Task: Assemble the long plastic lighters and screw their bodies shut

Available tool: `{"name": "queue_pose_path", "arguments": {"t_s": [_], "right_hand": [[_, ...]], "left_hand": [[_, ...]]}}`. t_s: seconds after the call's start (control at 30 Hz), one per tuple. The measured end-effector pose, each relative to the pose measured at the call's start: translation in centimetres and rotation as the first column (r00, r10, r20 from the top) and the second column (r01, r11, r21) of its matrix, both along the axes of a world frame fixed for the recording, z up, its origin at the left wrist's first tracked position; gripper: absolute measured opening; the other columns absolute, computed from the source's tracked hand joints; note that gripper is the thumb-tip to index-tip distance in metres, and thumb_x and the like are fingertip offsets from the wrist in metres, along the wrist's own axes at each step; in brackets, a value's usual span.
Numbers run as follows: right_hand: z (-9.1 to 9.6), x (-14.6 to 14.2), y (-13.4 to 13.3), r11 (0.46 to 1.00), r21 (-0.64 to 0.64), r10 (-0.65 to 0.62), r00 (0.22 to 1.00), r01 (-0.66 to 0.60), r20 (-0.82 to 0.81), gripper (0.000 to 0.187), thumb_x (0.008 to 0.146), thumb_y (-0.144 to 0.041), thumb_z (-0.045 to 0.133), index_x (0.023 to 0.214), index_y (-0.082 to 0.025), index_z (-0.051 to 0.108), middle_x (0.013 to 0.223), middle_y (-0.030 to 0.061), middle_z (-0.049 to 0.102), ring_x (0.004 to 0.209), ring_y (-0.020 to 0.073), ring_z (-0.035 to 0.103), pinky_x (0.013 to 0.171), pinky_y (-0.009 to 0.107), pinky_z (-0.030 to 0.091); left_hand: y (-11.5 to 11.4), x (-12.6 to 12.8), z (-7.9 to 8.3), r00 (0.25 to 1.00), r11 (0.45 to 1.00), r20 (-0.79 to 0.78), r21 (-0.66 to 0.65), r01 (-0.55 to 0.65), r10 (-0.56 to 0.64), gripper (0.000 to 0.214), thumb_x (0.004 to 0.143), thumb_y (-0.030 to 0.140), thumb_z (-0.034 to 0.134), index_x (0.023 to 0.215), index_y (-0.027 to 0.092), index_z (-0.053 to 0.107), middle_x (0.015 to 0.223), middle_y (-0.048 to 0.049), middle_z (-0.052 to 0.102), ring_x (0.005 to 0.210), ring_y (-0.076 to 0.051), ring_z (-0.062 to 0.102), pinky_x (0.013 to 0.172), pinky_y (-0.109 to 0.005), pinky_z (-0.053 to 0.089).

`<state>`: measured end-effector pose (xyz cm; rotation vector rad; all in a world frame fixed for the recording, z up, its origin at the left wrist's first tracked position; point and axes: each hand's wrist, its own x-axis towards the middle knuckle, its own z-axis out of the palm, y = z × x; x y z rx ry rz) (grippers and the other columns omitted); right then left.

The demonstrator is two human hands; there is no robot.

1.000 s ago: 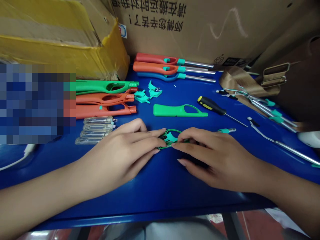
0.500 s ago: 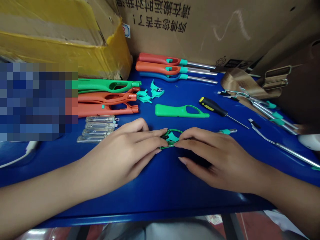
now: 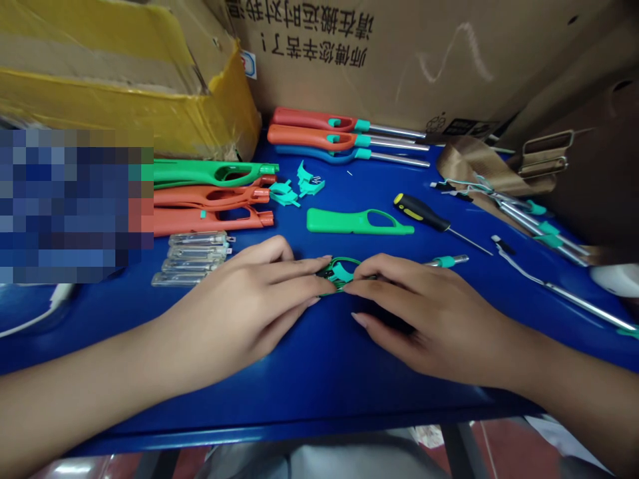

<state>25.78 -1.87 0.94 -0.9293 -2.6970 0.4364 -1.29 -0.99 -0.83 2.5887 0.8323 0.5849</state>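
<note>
Between my hands lies an opened green lighter casing (image 3: 349,259) with a teal trigger (image 3: 342,272) in its loop, on the blue table. My left hand (image 3: 249,299) covers the casing's left end, its fingertips pressing down beside the trigger. From the other side, my right hand (image 3: 419,313) grips the casing's right part with its fingers bent around the edge. Past the right knuckles a metal tube with a teal collar (image 3: 444,261) sticks out; its inner end is hidden. Just behind, a separate green casing half (image 3: 332,221) rests on the table.
A black-yellow screwdriver (image 3: 424,213) lies at right, near metal tubes with wires (image 3: 584,306). Clear fuel tanks (image 3: 182,279) and orange casings (image 3: 200,219) are at left. Several assembled lighters (image 3: 309,136), loose teal triggers (image 3: 310,181) and cardboard boxes (image 3: 324,80) stand behind.
The view has shifted slightly left. Slightly more of the tube's teal collar shows beyond my right hand. Both hands keep nearly the same hold on the green casing.
</note>
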Motion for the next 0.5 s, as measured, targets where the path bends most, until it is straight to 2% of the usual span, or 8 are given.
{"name": "queue_pose_path", "arguments": {"t_s": [0.2, 0.5], "right_hand": [[-0.04, 0.13, 0.16, 1.000, -0.018, -0.011, 1.000, 0.010, -0.028, 0.023, 0.102, -0.026, 0.056, 0.121, -0.018, 0.066, 0.117, 0.0087, 0.068, 0.097, 0.0199, 0.068, 0.076, 0.033, 0.055], [0.04, -0.12, 0.05, 1.000, -0.015, -0.019, 1.000, 0.019, 0.012, 0.024, 0.102, -0.027, 0.053, 0.121, -0.018, 0.066, 0.115, 0.0094, 0.067, 0.092, 0.0202, 0.066, 0.072, 0.033, 0.054]], "left_hand": [[0.02, -0.01, 0.00, 1.000, 1.000, 0.008, 0.012, 0.005, -0.005, 0.031, 0.101, 0.018, 0.057, 0.130, 0.023, 0.067, 0.138, -0.0060, 0.069, 0.092, -0.021, 0.057, 0.081, -0.037, 0.053], [-0.16, 0.03, 0.02, 1.000, 1.000, -0.021, 0.025, -0.003, 0.004, 0.032, 0.101, 0.019, 0.057, 0.131, 0.024, 0.067, 0.140, -0.0059, 0.067, 0.093, -0.023, 0.056, 0.082, -0.038, 0.050]]}}
